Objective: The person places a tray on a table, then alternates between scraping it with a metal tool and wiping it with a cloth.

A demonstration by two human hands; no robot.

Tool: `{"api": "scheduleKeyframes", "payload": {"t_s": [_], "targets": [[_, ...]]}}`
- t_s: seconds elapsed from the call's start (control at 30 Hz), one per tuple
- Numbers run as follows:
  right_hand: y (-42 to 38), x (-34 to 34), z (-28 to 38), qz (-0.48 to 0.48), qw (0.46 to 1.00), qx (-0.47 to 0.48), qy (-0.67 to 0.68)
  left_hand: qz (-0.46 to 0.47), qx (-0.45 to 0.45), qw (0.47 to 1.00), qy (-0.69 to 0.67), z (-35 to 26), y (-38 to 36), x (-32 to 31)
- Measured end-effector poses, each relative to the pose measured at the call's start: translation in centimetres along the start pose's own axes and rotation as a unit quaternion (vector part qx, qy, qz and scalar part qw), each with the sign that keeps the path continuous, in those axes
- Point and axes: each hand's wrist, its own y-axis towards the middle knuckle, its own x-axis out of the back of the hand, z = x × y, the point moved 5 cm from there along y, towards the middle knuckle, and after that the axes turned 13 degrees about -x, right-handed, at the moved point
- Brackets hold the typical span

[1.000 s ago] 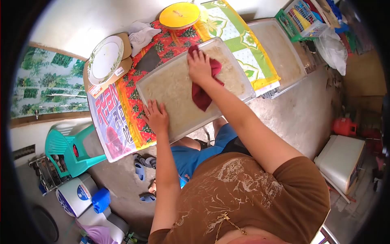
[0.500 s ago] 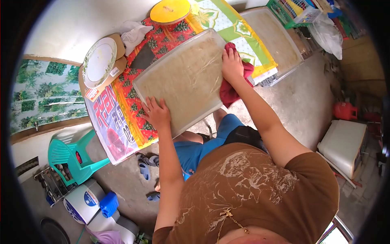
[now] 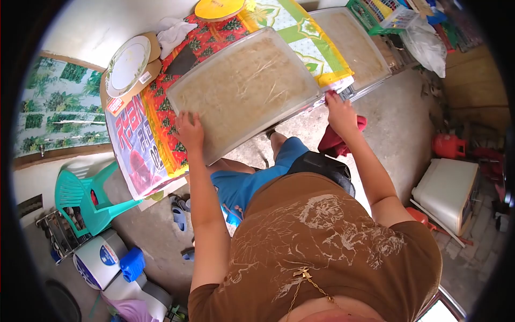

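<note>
A large rectangular tray-like panel (image 3: 247, 80), brownish with a pale translucent rim, lies on the cloth-covered table. My left hand (image 3: 189, 132) rests at its left edge, fingers apart and touching the rim. Beyond the panel's right corner, my right hand (image 3: 341, 114) is closed on a dark red cloth (image 3: 339, 140). Part of the cloth shows at the fingertips beside the corner, and the rest hangs below the hand.
A similar panel (image 3: 348, 48) lies farther right, near a green crate (image 3: 375, 16). On the table are a yellow round object (image 3: 219, 8), white plates on cardboard (image 3: 127, 65) and a white cloth (image 3: 174, 37). A green chair (image 3: 86, 196) stands at left.
My right hand has moved with the red cloth off the panel's right edge, down and right to its corner. My left hand stays at the left edge. The whole view has shifted slightly.
</note>
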Motion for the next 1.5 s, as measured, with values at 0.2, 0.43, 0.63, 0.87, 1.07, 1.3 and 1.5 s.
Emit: {"api": "scheduleKeyframes", "payload": {"t_s": [0.2,0.43,0.63,0.87,1.07,1.3,1.5], "targets": [[4.3,4.4,2.9,-0.134,0.967,-0.007,0.215,0.024,0.156,0.986,-0.057,0.7,-5.9,5.4],[12.4,-3.8,8.7,-0.138,0.979,-0.029,0.149,0.017,0.285,0.833,-0.474,0.2,-13.4,2.5],[5.5,-3.9,22.0,-0.17,0.936,0.229,0.204,-0.028,0.325,0.787,-0.524,0.7,-13.4,1.6],[-5.0,-4.1,28.9,-0.044,0.788,0.534,0.303,-0.014,0.337,0.786,-0.518,0.3,-13.1,2.3],[-4.3,-3.4,16.0,-0.075,0.864,0.469,0.169,-0.024,0.358,0.775,-0.52,1.6,-13.5,2.4],[-2.5,-2.5,3.5,-0.143,0.957,0.247,0.055,-0.043,0.365,0.774,-0.516,2.2,-13.8,1.6],[-1.1,-2.9,-1.0,-0.163,0.971,0.167,-0.057,-0.045,0.365,0.773,-0.517,1.9,-13.6,2.0]]}}
